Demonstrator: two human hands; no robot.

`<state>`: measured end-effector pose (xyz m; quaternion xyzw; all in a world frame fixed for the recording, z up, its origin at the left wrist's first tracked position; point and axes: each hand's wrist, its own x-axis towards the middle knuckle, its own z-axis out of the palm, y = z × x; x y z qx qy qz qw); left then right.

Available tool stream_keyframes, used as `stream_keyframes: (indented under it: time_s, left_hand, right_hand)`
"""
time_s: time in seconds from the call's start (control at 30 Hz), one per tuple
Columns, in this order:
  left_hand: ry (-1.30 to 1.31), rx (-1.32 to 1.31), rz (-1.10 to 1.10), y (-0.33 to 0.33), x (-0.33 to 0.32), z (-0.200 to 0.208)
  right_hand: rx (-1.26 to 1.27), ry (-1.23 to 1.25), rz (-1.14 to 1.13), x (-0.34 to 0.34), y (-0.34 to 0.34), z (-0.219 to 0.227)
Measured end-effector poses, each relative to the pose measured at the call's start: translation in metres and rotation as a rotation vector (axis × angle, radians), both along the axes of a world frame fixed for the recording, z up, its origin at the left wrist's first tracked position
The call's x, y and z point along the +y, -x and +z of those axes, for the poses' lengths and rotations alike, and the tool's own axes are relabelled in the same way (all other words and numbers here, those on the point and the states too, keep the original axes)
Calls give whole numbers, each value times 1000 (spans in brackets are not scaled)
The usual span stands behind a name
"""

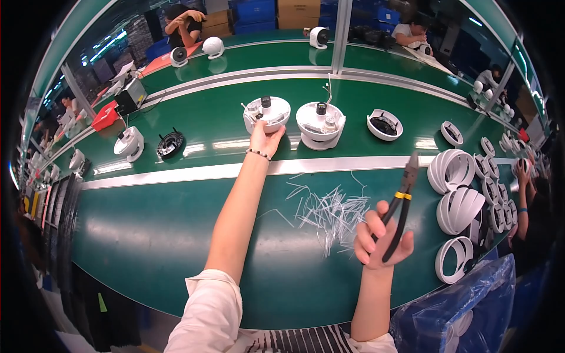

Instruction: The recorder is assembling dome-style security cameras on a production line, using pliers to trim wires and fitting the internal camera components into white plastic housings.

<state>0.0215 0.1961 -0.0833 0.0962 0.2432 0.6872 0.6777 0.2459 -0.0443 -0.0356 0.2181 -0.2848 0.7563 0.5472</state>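
Note:
My left hand point(268, 140) reaches to the far strip of the bench and grips the near side of a white round camera housing point(275, 112) with a black lens on top. Beside it on the right stands a similar white camera assembly point(321, 125) with a thin wire rising from it. My right hand point(384, 236) is raised over the near mat, closed round the black handles of cutting pliers point(406, 185) with yellow bands, their jaws pointing up and away. Between my arms lies a loose heap of thin clear-white plastic strips point(332, 217), cut cable tie ends by their look.
White ring-shaped shells point(452, 170) stack along the right edge, with a blue plastic-lined bin point(456, 312) below them. Farther left are a black round part point(170, 144) and another white housing point(128, 144). A white shell with a black inside point(385, 125) lies right. Other people work beyond.

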Motion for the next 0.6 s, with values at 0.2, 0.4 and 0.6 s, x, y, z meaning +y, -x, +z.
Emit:
stream_keyframes:
  time_s: [0.2,0.4,0.6]
  left_hand:
    - [-174,175,-252,-4,-42,-1]
    - [-358,408,-340,18,-104,40]
    - [-431,506,-355,3,-146,59]
  right_hand:
    - [-516,199,-45,-5,-1,5]
    - [-753,262,130,-7,36,8]
    - [-810,227,154,-8,50,-4]
